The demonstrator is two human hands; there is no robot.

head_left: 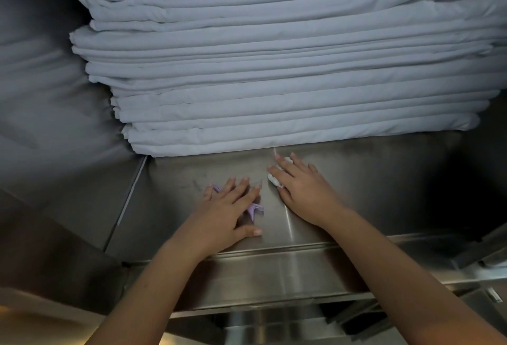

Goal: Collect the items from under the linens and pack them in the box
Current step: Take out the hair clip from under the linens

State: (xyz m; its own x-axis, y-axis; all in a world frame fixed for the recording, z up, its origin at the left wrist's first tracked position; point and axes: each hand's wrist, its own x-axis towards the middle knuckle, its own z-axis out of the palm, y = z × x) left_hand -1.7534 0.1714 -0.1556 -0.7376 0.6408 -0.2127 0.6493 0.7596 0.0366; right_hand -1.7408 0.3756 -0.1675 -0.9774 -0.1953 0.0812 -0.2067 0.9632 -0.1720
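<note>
Left hand (230, 210) flat, fingers spread, covering the lilac folded-paper shape (253, 209); it pokes out thumb-side. Right hand (304, 188) flat over the small white crumpled wad (273, 179), nearer the stacked white folded linens (274, 70) at the stainless steel bench's (384, 180) far side. Neither gripped yet.

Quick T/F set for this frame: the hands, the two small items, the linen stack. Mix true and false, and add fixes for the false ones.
1. The left hand lies with straight fingers over a purple paper item. True.
2. The right hand grips the edge of the linens. False: it lies flat over a white item on the steel shelf, in front of the stack.
3. The linens are folded and piled in one tall stack. True.
4. The purple paper item is tucked under the linens. False: it lies out on the shelf in front of the stack, under the left hand.
</note>
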